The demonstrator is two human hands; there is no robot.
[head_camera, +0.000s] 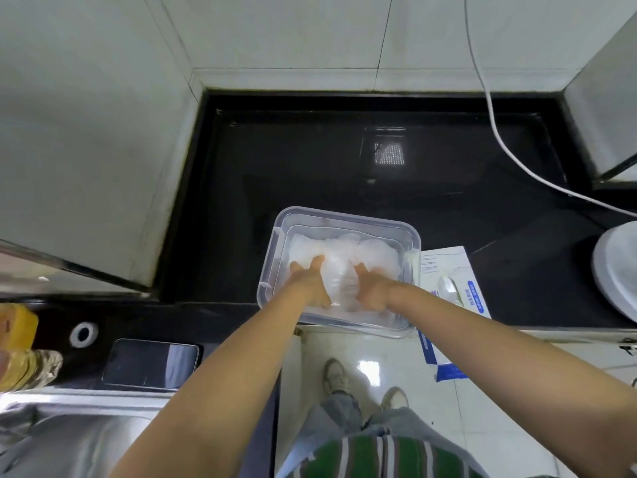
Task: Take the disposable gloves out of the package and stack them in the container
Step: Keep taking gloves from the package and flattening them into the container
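A clear plastic container (346, 215) sits at the front edge of the black countertop. Translucent white disposable gloves (348, 251) lie piled inside it. My left hand (308, 281) and my right hand (370, 288) are both inside the container, lying flat with straight fingers pressing down on the glove pile. A strip of gloves shows between the two hands. The white and blue glove package (455, 281) lies just right of the container, hanging over the counter edge.
A phone (150, 363) lies on the counter at the left, next to a round hole fitting (83, 333). A steel sink (69, 439) is at lower left. A white cable (496, 132) runs across the right; a white round object (617, 270) sits far right.
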